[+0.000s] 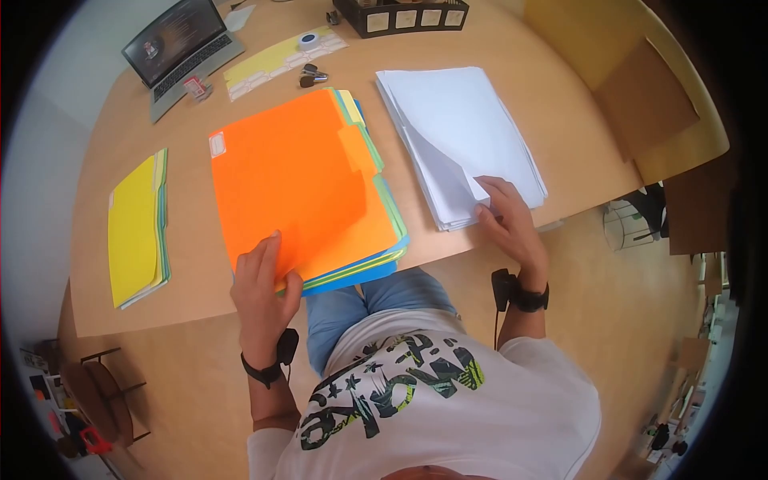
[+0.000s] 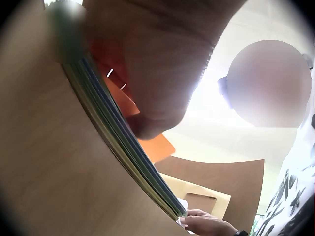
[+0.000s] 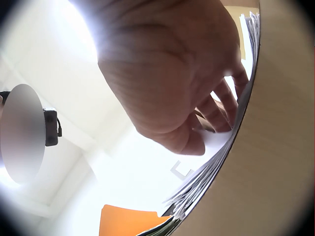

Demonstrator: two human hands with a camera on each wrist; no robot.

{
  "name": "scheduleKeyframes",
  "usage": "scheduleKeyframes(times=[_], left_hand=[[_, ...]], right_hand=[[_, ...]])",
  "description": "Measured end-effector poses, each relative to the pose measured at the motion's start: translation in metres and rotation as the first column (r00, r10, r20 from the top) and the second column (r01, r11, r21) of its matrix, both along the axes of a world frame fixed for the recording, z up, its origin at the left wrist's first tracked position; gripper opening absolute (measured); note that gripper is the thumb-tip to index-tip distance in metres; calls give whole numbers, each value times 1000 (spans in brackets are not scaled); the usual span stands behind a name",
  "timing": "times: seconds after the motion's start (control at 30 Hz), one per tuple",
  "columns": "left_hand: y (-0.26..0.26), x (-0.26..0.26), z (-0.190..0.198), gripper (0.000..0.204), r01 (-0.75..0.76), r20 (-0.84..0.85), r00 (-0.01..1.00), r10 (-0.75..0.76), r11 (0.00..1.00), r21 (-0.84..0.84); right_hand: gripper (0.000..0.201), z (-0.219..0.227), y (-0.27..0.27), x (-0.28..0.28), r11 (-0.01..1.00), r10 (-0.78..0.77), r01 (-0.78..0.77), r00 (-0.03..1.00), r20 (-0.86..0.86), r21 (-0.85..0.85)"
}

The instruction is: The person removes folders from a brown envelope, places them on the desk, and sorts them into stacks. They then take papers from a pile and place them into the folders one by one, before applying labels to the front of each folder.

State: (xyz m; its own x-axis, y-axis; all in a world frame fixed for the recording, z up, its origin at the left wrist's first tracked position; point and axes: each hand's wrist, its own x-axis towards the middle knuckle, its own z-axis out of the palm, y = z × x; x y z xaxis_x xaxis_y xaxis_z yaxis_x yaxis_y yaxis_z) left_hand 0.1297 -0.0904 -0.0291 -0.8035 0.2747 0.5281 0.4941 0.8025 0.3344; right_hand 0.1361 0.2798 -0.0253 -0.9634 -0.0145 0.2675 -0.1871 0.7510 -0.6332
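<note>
A stack of coloured folders with an orange one (image 1: 296, 176) on top lies at the table's front edge. My left hand (image 1: 264, 292) rests on its lower left corner, fingers extended over the orange cover; the left wrist view shows the stack's layered edge (image 2: 118, 132) beneath that hand. To the right lies a pile of white paper (image 1: 456, 112). At its lower right part, my right hand (image 1: 512, 224) pinches a lifted, bent corner of the upper paper between thumb and fingers. In the right wrist view the right hand (image 3: 172, 73) is over the fanned sheet edges (image 3: 197, 187).
Yellow folders (image 1: 134, 232) lie at the left. Farther back are a laptop (image 1: 188, 68), a yellow sheet of labels (image 1: 264, 68), a tape roll (image 1: 308, 41), a small black object (image 1: 312, 77) and a black box (image 1: 408, 18). A yellow panel (image 1: 632, 80) stands along the right side.
</note>
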Motion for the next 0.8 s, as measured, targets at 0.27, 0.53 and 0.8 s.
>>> scheduleKeyframes(times=[0.27,0.53,0.8], left_hand=[[-9,10,-28,26,-135,25,989,148,805,578],[-17,10,-24,42,-89,8,969,249,313,945],[-26,11,-27,33,-68,25,983,183,235,970]], right_hand=[[31,0,-31,-14,900,-271,138,920,-284,-414],[46,38,-154,-35,905,426,-396,833,-353,156],[40,13,-215,-30,768,620,-579,780,-90,272]])
